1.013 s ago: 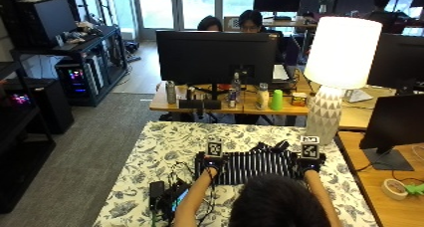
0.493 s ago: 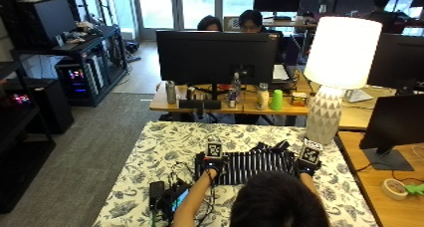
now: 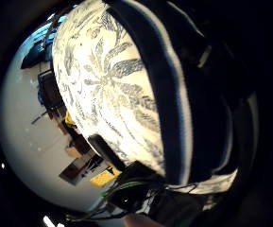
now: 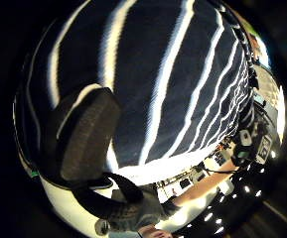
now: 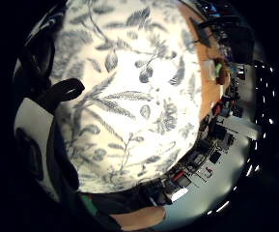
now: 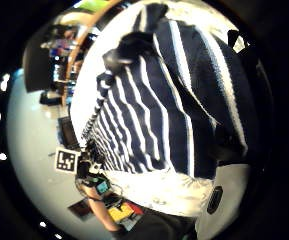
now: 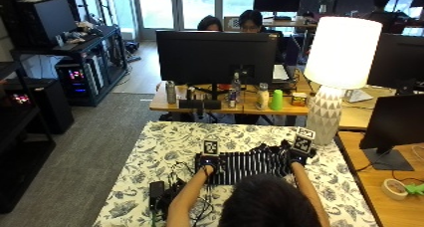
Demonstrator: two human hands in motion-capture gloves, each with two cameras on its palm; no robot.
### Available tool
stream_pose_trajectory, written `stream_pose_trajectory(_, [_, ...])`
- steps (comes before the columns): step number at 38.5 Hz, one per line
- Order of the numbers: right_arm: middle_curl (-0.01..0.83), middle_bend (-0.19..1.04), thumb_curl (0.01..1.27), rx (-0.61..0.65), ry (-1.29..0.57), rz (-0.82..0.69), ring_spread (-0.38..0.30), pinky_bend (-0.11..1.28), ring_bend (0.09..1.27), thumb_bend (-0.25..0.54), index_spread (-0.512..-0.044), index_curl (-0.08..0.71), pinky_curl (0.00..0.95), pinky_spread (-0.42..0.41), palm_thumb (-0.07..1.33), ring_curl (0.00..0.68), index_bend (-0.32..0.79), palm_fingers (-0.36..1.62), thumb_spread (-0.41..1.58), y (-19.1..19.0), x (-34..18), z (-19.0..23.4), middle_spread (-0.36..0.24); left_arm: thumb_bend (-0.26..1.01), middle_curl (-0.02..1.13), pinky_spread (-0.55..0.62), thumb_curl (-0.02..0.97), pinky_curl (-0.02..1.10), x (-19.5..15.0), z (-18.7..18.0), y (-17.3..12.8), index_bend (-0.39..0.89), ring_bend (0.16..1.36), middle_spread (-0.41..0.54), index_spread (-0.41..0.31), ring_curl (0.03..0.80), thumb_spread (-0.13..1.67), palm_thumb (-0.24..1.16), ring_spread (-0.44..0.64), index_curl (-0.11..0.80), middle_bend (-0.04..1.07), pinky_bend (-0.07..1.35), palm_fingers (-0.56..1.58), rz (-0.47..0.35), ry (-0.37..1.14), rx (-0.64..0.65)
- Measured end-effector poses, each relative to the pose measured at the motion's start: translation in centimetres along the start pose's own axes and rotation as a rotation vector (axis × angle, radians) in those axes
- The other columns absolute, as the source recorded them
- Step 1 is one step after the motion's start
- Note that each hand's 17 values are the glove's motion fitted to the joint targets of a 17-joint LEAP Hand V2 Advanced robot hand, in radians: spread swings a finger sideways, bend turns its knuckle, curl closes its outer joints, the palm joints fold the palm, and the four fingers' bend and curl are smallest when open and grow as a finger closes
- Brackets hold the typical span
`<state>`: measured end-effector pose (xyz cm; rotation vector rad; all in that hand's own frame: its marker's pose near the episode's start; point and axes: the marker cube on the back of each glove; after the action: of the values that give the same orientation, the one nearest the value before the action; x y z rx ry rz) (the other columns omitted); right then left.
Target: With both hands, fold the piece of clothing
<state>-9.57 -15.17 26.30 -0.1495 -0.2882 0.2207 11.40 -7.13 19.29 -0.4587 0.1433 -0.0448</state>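
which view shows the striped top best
The right thumb side palm view: the striped top spreads across the floral tablecloth. Left thumb side shows only stripes close up; outside view has it small, partly behind the head.

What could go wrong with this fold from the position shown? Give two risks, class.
The striped garment looks bunched between the left hand and right hand, so creases may get folded in. Loose cables lie beside the left forearm on the tablecloth; the cloth or arm could snag them.
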Motion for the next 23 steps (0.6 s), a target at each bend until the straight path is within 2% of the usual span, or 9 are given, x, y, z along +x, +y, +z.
stream_pose_trajectory(2, [0.460,0.21,0.41,0.050,0.055,0.074,-0.228,0.77,0.68,0.161,-0.252,0.200,0.403,-0.331,1.07,0.442,0.11,1.17,0.89,0.6,-0.9,-1.7,-0.093,-0.01,0.25,0.15,0.223,0.39,-0.6,-0.3,0.2,0.14,0.58,0.160,-0.017,0.359,1.16,0.15,0.17,0.312,0.15,0.69,0.23,-0.016,0.006,-0.027])
stream_pose_trajectory(4, [0.467,0.22,0.42,0.054,0.075,0.087,-0.229,0.77,0.67,0.129,-0.250,0.205,0.402,-0.340,1.06,0.443,0.11,1.17,0.84,1.6,-2.2,-3.8,-0.096,-0.01,0.26,0.15,0.222,0.39,-1.2,-0.9,0.3,0.14,0.58,0.161,-0.011,0.359,1.18,0.16,0.16,0.312,0.15,0.69,0.23,-0.041,0.031,-0.048])
stream_pose_trajectory(8, [0.475,0.22,0.45,0.099,0.095,0.047,-0.238,0.76,0.66,0.093,-0.246,0.210,0.405,-0.344,1.07,0.448,0.10,1.16,0.77,1.5,-5.5,-7.4,-0.105,-0.01,0.26,0.12,0.219,0.37,-2.5,-3.5,1.0,0.12,0.63,0.148,-0.007,0.358,1.21,0.17,0.13,0.301,0.17,0.66,0.28,-0.114,0.059,0.027])
stream_pose_trajectory(11, [0.483,0.23,0.46,0.162,0.135,0.040,-0.242,0.77,0.67,0.070,-0.243,0.199,0.409,-0.347,1.07,0.453,0.06,1.15,0.74,-2.1,-7.8,-7.8,-0.112,-0.01,0.27,0.04,0.215,0.37,-3.3,-5.6,2.3,0.09,0.67,0.109,-0.005,0.363,1.23,0.16,0.07,0.284,0.18,0.67,0.39,-0.088,0.027,0.103])
stream_pose_trajectory(13, [0.488,0.24,0.47,0.179,0.149,0.029,-0.244,0.78,0.68,0.057,-0.244,0.186,0.413,-0.349,1.08,0.457,0.03,1.13,0.72,-2.9,-9.4,-7.9,-0.114,-0.01,0.28,0.00,0.214,0.37,-3.7,-6.6,3.3,0.08,0.68,0.076,-0.014,0.362,1.24,0.17,0.03,0.274,0.20,0.67,0.46,-0.057,0.012,0.112])
stream_pose_trajectory(15, [0.491,0.23,0.48,0.194,0.153,0.016,-0.245,0.79,0.69,0.041,-0.243,0.178,0.415,-0.350,1.08,0.461,0.03,1.12,0.71,-1.0,-11.3,-8.6,-0.116,-0.01,0.29,-0.02,0.213,0.37,-4.4,-7.6,4.1,0.08,0.68,0.053,-0.019,0.366,1.25,0.17,0.00,0.267,0.20,0.67,0.48,-0.056,0.001,0.129])
stream_pose_trajectory(19, [0.493,0.23,0.50,0.186,0.126,-0.047,-0.247,0.82,0.72,0.018,-0.245,0.142,0.423,-0.356,1.09,0.471,-0.02,1.08,0.69,5.4,-16.6,-9.9,-0.121,-0.01,0.32,-0.06,0.210,0.38,-6.7,-9.8,5.8,0.08,0.68,0.016,-0.030,0.374,1.26,0.17,-0.04,0.256,0.21,0.66,0.52,-0.103,-0.054,0.195])
stream_pose_trajectory(23, [0.491,0.21,0.51,0.152,0.070,-0.184,-0.246,0.85,0.75,0.005,-0.242,0.111,0.429,-0.355,1.11,0.480,-0.03,1.07,0.70,8.1,-24.6,-8.0,-0.123,-0.01,0.34,-0.08,0.207,0.38,-10.7,-11.9,8.5,0.08,0.67,-0.009,-0.035,0.376,1.27,0.17,-0.06,0.246,0.21,0.64,0.53,-0.172,-0.160,0.301])
